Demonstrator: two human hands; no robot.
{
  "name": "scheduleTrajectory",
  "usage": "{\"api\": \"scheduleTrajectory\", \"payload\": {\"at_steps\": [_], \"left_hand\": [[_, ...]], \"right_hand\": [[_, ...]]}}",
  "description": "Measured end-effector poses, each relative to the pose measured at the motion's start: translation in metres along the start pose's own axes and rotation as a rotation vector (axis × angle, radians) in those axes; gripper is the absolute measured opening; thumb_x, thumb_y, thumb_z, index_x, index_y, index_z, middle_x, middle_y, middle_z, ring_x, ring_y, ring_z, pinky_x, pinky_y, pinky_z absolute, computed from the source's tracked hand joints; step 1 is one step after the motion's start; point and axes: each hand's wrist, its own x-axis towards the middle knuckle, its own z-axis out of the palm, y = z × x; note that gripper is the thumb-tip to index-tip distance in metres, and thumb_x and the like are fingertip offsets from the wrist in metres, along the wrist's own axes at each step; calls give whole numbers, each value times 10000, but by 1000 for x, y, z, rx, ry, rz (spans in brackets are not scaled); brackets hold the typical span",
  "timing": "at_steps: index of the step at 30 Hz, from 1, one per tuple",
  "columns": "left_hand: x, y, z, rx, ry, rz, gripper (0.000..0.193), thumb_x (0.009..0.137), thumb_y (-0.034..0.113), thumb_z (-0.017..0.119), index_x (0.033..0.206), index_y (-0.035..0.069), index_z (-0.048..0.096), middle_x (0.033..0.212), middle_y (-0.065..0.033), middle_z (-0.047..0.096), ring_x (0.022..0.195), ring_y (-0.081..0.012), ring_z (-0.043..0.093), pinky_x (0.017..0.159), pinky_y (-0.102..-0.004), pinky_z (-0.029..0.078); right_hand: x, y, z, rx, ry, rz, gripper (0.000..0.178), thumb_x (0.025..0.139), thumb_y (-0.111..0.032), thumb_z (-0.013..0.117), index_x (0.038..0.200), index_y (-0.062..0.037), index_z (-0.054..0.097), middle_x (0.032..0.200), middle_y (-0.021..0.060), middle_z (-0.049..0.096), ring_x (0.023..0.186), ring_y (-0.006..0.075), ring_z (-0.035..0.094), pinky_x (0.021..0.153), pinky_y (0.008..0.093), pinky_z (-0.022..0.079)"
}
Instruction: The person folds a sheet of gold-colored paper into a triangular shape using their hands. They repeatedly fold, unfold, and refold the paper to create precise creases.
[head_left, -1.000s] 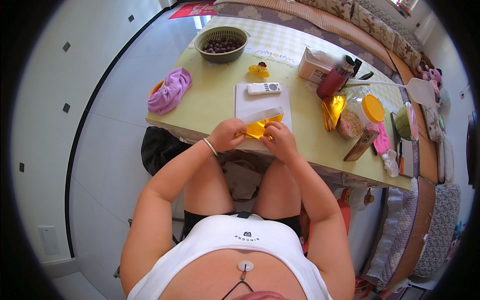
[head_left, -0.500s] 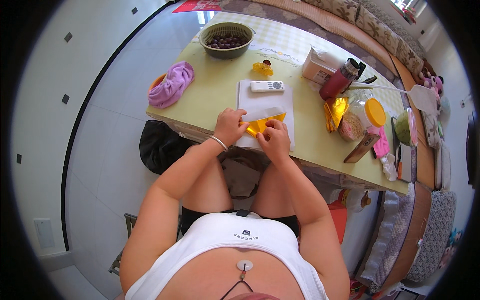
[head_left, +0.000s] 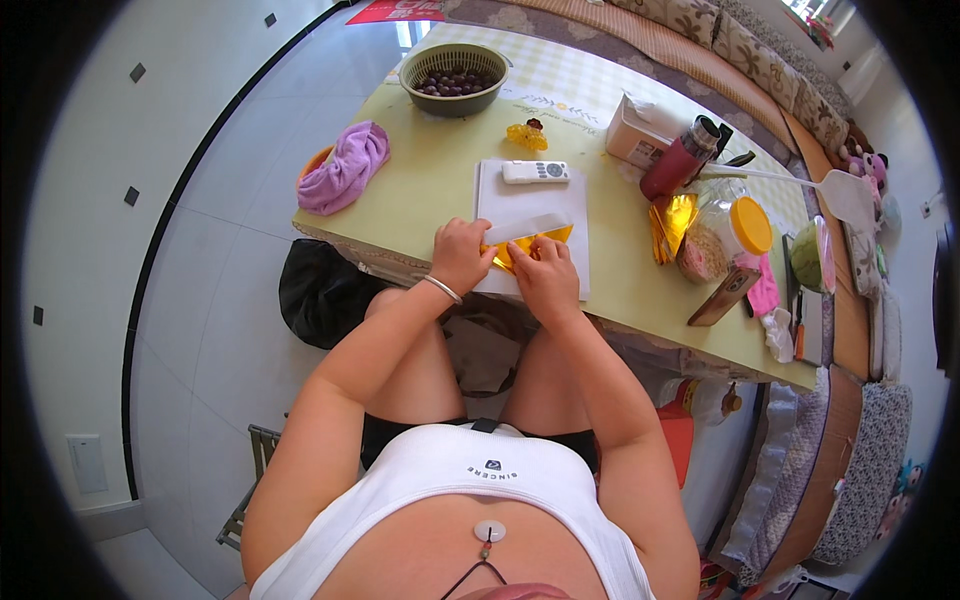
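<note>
A sheet of gold foil paper (head_left: 558, 236), with a folded edge and a pale strip along its far side, lies over white paper sheets (head_left: 500, 195) at the table's near edge. My left hand (head_left: 461, 254) pinches the foil's left end. On its near side, my right hand (head_left: 548, 274) is closed on the foil, fingers bent and thumb pressing near the middle. Part of the foil is hidden under my fingers. Just beyond it, a white remote control (head_left: 535, 173) rests on the sheets.
A colander of dark round fruit (head_left: 455, 80) and a purple cloth (head_left: 345, 168) sit to the left. Past the sheets is a yellow beaded ornament (head_left: 527, 136). To the right stand a red thermos (head_left: 680, 160), more gold foil (head_left: 672, 226), a yellow-lidded jar (head_left: 745, 225) and a phone (head_left: 724, 296).
My right hand has shifted slightly, its thumb now flatter against the foil. The foil's near corner, which pointed toward me, is now turned up or covered. My left hand stays nearly in place.
</note>
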Motion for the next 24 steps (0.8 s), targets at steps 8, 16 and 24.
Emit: {"api": "scheduleTrajectory", "payload": {"at_steps": [8, 16, 24], "left_hand": [[-8, 5, -34, 271, 116, 205, 234, 794, 157, 713, 988, 34, 668, 955, -128, 631, 948, -334, 592, 829, -465, 469], [-25, 14, -17, 158, -123, 342, 183, 805, 79, 625, 965, 21, 693, 976, -111, 640, 957, -316, 604, 816, -441, 500], [7, 30, -10, 230, -157, 107, 289, 701, 210, 826, 903, 64, 678, 929, -90, 640, 948, -312, 586, 865, -474, 463]], "right_hand": [[1, -3, 2, -43, -3, -6, 335, 836, -183, 713, 1169, -151, 734, 1073, 142, 599, 997, 317, 565, 898, 414, 493], [1, -2, 0, -22, -32, -10, 339, 848, -194, 701, 1184, -147, 722, 1100, 142, 607, 1019, 328, 567, 910, 423, 493], [18, 23, -18, 106, -219, 278, 608, 869, -85, 638, 1458, -158, 509, 1150, 126, 606, 1042, 316, 626, 815, 435, 550]]}}
